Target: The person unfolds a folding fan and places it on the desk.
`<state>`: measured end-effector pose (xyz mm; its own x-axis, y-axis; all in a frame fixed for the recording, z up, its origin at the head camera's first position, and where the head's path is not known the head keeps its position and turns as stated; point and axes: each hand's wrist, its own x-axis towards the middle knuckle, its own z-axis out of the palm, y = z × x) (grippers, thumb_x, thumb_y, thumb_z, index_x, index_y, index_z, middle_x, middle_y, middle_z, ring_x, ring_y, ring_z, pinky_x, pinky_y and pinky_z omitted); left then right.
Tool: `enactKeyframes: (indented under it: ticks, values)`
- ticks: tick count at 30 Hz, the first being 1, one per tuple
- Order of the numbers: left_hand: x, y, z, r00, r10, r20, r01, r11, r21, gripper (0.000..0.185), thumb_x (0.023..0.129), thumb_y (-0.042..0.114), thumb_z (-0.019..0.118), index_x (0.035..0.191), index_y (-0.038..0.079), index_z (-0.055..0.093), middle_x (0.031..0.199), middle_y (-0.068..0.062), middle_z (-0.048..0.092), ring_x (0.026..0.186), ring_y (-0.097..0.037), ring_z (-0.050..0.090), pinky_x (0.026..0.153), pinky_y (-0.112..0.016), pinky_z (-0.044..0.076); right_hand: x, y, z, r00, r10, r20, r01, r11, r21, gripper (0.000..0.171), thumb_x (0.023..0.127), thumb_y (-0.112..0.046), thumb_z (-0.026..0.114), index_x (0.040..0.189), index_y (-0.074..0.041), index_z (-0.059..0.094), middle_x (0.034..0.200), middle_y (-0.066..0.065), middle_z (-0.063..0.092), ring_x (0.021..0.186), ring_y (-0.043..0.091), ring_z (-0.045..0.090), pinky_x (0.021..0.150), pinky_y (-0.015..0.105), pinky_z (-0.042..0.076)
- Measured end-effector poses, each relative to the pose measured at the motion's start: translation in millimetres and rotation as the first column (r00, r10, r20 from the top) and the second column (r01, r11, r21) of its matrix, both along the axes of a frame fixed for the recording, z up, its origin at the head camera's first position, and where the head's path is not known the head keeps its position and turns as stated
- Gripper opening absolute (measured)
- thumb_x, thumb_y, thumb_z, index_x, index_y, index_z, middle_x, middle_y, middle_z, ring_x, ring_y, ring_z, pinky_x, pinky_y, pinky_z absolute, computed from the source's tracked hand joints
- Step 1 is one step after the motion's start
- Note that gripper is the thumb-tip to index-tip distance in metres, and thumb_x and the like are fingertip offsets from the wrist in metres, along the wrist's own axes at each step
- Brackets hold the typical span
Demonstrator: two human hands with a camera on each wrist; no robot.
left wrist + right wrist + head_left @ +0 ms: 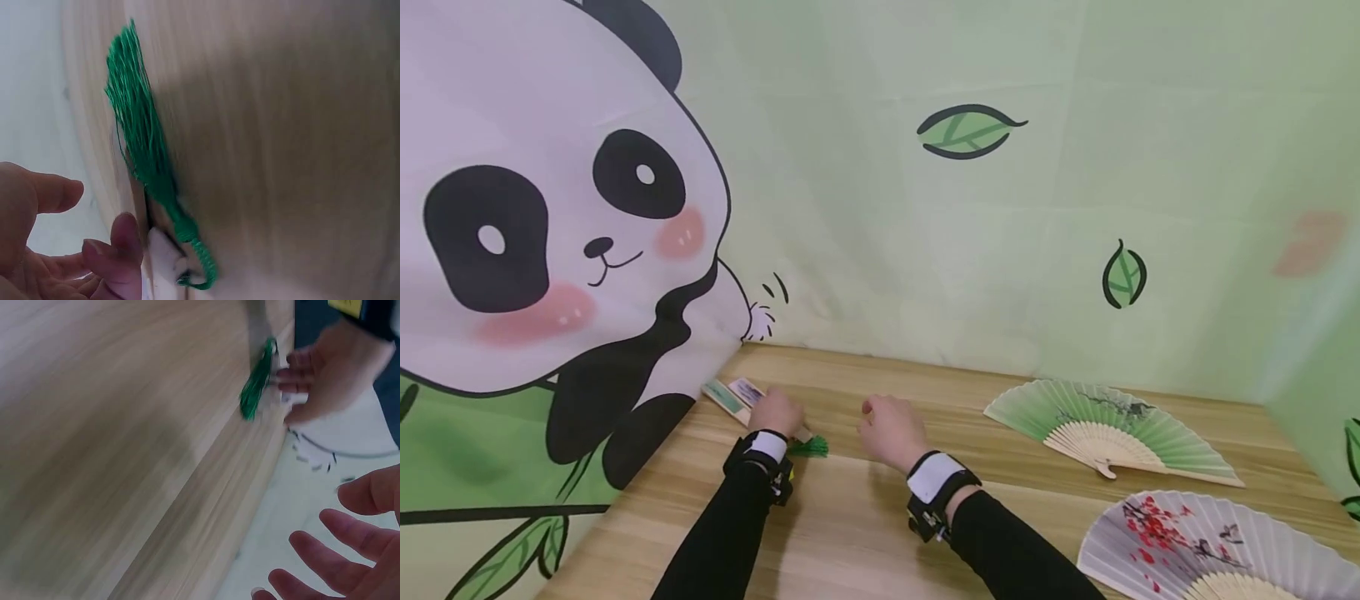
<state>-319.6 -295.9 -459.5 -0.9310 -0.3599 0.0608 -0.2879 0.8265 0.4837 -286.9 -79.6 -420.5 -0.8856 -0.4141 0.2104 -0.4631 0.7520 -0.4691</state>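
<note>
Fingers of the left hand (775, 412) are laid on a folded fan (739, 397) near the back left corner of the wooden table (850, 533). Whether they are curled round the sticks or only resting on them cannot be told: in the head view the knuckles hide the contact, and in the left wrist view the fingertips (125, 240) are seen just beside the fan's pivot end, loosely bent, with nothing plainly pinched. The fan's long axis is laid slantwise, from the panda backdrop (550, 208) at the far left down toward the person; most of its length is found beyond the left hand, while the green tassel (808, 447) trails out from under the hand on the near side.

The right hand (891, 429) is held just above the table, well to the right of the tassel, fingers spread and relaxed, nothing in them. The left hand is therefore the nearer one, already at the fan.

Further right of the right hand, two opened fans are spread flat: a green fan (1108, 433) and, nearer the person, a white fan with red blossoms (1210, 546).
</note>
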Motion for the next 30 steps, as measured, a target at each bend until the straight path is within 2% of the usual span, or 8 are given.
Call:
enactKeyframes:
  ticks: [2, 5, 11, 16, 19, 23, 26, 30]
  values:
    - [-4.9, 1, -1.6, 0.999, 0.038, 0.035, -0.037, 0.999, -0.003, 0.048, 0.088, 0.018, 0.059, 0.12, -0.016, 0.048, 0.108, -0.034, 0.061, 0.099, -0.047, 0.06, 0.082, -0.053, 0.051, 0.6, -14, -2.0, 1.0, 0.02, -0.009, -0.02, 1.0, 0.016, 0.018, 0.09, -0.013, 0.06, 0.103, -0.004, 0.069, 0.095, 0.009, 0.07, 0.084, 0.025, 0.065, 0.072, 0.039, 0.053]
    - [-11.1, 6, 0.6, 0.995, 0.07, 0.068, -0.069, 0.997, -0.017, 0.057, 0.084, 0.019, 0.064, 0.127, -0.012, 0.043, 0.113, -0.032, 0.06, 0.103, -0.046, 0.059, 0.085, -0.052, 0.051, -1.3, -31, -3.1, 0.999, 0.031, -0.032, -0.029, 0.998, 0.048, 0.018, 0.088, -0.014, 0.06, 0.1, -0.006, 0.07, 0.098, 0.007, 0.071, 0.087, 0.023, 0.066, 0.071, 0.038, 0.054]
    - [-16.6, 21, 11.3, 0.992, 0.111, 0.053, -0.107, 0.992, -0.074, 0.052, 0.078, 0.018, 0.071, 0.115, -0.012, 0.05, 0.106, -0.031, 0.063, 0.103, -0.042, 0.061, 0.086, -0.048, 0.052, -13.5, -52, -1.6, 0.999, 0.045, -0.024, -0.041, 0.989, 0.14, 0.019, 0.089, -0.018, 0.059, 0.1, -0.013, 0.073, 0.099, 0.003, 0.072, 0.091, 0.024, 0.066, 0.065, 0.038, 0.053]
    - [-18.4, 27, 5.7, 0.991, 0.128, 0.045, -0.123, 0.986, -0.111, 0.049, 0.075, 0.019, 0.074, 0.11, -0.012, 0.057, 0.105, -0.027, 0.066, 0.1, -0.037, 0.064, 0.083, -0.045, 0.054, -20.9, -63, -8.0, 0.999, 0.048, -0.015, -0.044, 0.981, 0.187, 0.01, 0.086, -0.02, 0.064, 0.081, -0.016, 0.071, 0.081, 0.0, 0.068, 0.077, 0.022, 0.064, 0.052, 0.036, 0.048]
    - [-17.3, 24, 0.6, 0.99, 0.135, 0.028, -0.132, 0.987, -0.095, 0.06, 0.07, 0.022, 0.081, 0.11, -0.014, 0.055, 0.105, -0.028, 0.065, 0.101, -0.04, 0.063, 0.082, -0.047, 0.054, -19.2, -70, -15.4, 0.996, 0.08, -0.037, -0.072, 0.978, 0.196, 0.017, 0.085, -0.018, 0.064, 0.067, -0.016, 0.063, 0.068, -0.001, 0.061, 0.066, 0.02, 0.06, 0.047, 0.033, 0.044]
    - [-17.7, 13, -8.2, 0.991, 0.131, 0.027, -0.129, 0.989, -0.068, 0.069, 0.065, 0.021, 0.085, 0.113, -0.016, 0.05, 0.102, -0.031, 0.063, 0.099, -0.043, 0.063, 0.08, -0.05, 0.054, -12.8, -79, -25.1, 0.992, 0.109, -0.063, -0.095, 0.976, 0.195, 0.015, 0.083, -0.015, 0.064, 0.069, -0.017, 0.061, 0.068, 0.001, 0.06, 0.066, 0.022, 0.06, 0.049, 0.034, 0.045]
    - [-17.7, 7, -12.5, 0.993, 0.118, 0.029, -0.116, 0.991, -0.067, 0.066, 0.07, 0.018, 0.08, 0.114, -0.017, 0.046, 0.102, -0.032, 0.063, 0.098, -0.043, 0.063, 0.081, -0.05, 0.054, -11.2, -84, -30.7, 0.99, 0.124, -0.07, -0.112, 0.981, 0.158, 0.01, 0.082, -0.013, 0.065, 0.072, -0.016, 0.064, 0.074, 0.004, 0.066, 0.071, 0.026, 0.064, 0.054, 0.036, 0.049]
    - [-12.8, 5, -10.8, 0.992, 0.12, 0.026, -0.12, 0.993, -0.012, 0.063, 0.072, 0.014, 0.076, 0.117, -0.017, 0.043, 0.101, -0.035, 0.062, 0.097, -0.046, 0.062, 0.083, -0.049, 0.053, -14.9, -89, -37.9, 0.989, 0.13, -0.066, -0.123, 0.987, 0.108, 0.013, 0.082, -0.014, 0.066, 0.07, -0.014, 0.063, 0.076, 0.007, 0.068, 0.075, 0.029, 0.065, 0.059, 0.036, 0.05]
